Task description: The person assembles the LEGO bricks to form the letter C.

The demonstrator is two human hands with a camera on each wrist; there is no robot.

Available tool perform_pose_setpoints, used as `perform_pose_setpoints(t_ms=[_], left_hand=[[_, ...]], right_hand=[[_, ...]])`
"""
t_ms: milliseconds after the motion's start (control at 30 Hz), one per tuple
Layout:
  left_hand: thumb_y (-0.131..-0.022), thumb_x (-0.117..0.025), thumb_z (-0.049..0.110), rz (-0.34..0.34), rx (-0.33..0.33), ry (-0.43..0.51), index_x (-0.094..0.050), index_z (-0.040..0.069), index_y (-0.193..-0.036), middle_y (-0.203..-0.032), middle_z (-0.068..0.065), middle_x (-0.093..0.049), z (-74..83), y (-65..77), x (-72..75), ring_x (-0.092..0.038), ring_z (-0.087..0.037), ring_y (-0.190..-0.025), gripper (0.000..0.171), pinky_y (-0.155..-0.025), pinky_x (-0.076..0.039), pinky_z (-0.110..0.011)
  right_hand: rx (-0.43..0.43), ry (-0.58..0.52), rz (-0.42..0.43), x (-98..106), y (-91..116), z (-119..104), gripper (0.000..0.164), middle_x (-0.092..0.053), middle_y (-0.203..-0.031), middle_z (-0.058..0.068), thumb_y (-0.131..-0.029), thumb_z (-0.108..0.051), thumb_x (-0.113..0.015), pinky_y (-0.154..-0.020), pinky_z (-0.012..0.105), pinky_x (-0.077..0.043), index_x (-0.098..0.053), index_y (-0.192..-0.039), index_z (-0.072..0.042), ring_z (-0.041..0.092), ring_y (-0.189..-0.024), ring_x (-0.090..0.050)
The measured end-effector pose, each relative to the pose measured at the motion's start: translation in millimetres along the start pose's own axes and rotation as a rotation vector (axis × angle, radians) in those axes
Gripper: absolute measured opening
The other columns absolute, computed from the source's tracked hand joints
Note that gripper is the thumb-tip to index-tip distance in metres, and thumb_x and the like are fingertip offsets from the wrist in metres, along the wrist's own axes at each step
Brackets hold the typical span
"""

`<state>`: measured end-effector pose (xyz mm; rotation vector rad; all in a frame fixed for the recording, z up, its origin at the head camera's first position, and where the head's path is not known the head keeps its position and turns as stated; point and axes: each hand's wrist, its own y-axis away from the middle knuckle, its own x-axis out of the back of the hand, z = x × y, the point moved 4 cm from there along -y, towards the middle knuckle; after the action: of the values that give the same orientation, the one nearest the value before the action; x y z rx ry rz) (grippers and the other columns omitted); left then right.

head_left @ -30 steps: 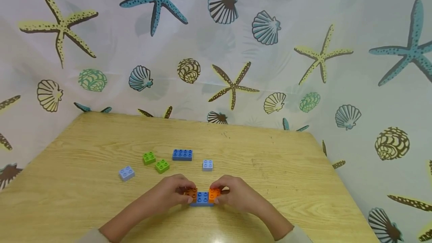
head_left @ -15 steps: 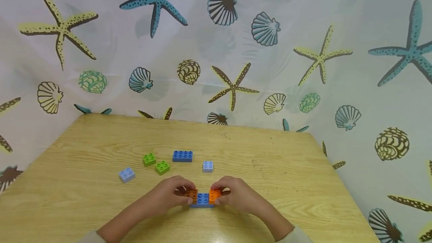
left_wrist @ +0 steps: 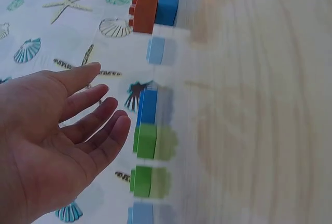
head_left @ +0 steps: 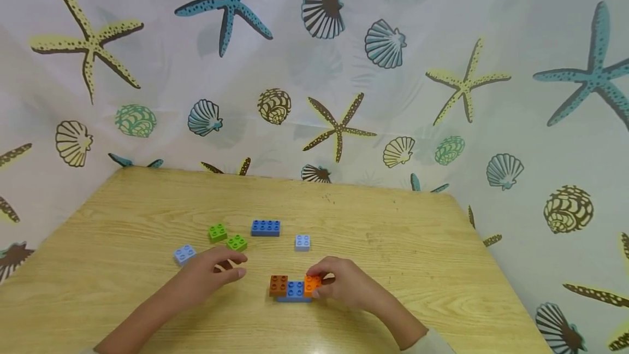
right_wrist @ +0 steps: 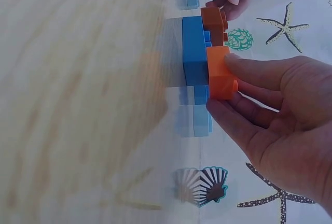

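A blue eight-stud toy brick (head_left: 295, 290) lies on the table, with a brown brick (head_left: 278, 285) seated on its left end and an orange brick (head_left: 312, 285) on its right end. The right hand (head_left: 344, 282) pinches the orange brick between thumb and fingers, as the right wrist view also shows. The left hand (head_left: 208, 273) hovers over the table left of this assembly, its fingers apart and nothing in them. Nearest to it are a light blue brick (head_left: 184, 254) and a green brick (head_left: 237, 242). In the left wrist view the left palm (left_wrist: 57, 141) is relaxed and bare.
Behind the hands on the wooden table (head_left: 393, 234) sit another green brick (head_left: 217, 232), a second blue eight-stud brick (head_left: 266, 228) and another light blue brick (head_left: 302, 242). A cloth (head_left: 275, 59) printed with starfish and shells hangs around the table's back and sides.
The left hand has let go of the brown brick and moved left, towards the green and light blue bricks. The brown brick stays on the blue one. The right hand keeps its hold.
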<state>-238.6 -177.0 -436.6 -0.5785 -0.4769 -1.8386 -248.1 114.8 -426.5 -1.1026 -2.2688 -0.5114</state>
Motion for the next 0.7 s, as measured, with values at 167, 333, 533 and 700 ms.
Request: perform_pose_setpoints(t_ms=[167, 333, 533, 700], left_hand=[[-0.098, -0.066, 0.036, 0.074, -0.025, -0.082, -0.065, 0.008, -0.132, -0.131, -0.012, -0.063, -12.3, 7.3, 21.9, -0.062, -0.020, -0.105, 0.044, -0.085, -0.055, -0.039], [-0.099, -0.065, 0.037, 0.130, -0.002, -0.141, -0.063, 0.007, -0.134, -0.133, -0.015, -0.061, -27.9, 13.6, 40.3, -0.060, -0.025, -0.107, 0.046, -0.083, -0.055, -0.040], [-0.100, -0.064, 0.037, 0.157, 0.009, -0.189, -0.061, 0.003, -0.135, -0.130, -0.018, -0.061, -42.8, 16.1, 56.5, -0.062, -0.029, -0.106, 0.049, -0.081, -0.056, -0.042], [-0.100, -0.065, 0.033, 0.147, 0.015, -0.215, -0.060, -0.001, -0.134, -0.131, -0.024, -0.059, -55.4, 13.2, 64.9, -0.063, -0.035, -0.107, 0.049, -0.080, -0.057, -0.044]], right_hand=[[-0.001, 0.006, -0.002, -0.2, -1.0, 3.3, 0.029, -0.067, -0.113, -0.003, -0.089, -0.007, -0.076, -0.093, 0.023, -0.055, -0.072, -0.118, -0.011, 0.011, -0.104, -0.061], [-0.003, -0.003, -0.005, 0.3, -1.3, 3.4, 0.030, -0.067, -0.113, -0.003, -0.089, -0.007, -0.076, -0.094, 0.024, -0.055, -0.072, -0.118, -0.011, 0.010, -0.104, -0.061], [-0.001, -0.006, -0.002, 0.8, -0.3, 2.3, 0.029, -0.067, -0.112, -0.003, -0.089, -0.006, -0.076, -0.093, 0.023, -0.055, -0.072, -0.117, -0.011, 0.010, -0.103, -0.061], [-0.006, 0.007, -0.002, 0.8, -1.0, 1.9, 0.029, -0.067, -0.112, -0.003, -0.089, -0.006, -0.076, -0.094, 0.023, -0.054, -0.072, -0.117, -0.011, 0.009, -0.103, -0.061]])
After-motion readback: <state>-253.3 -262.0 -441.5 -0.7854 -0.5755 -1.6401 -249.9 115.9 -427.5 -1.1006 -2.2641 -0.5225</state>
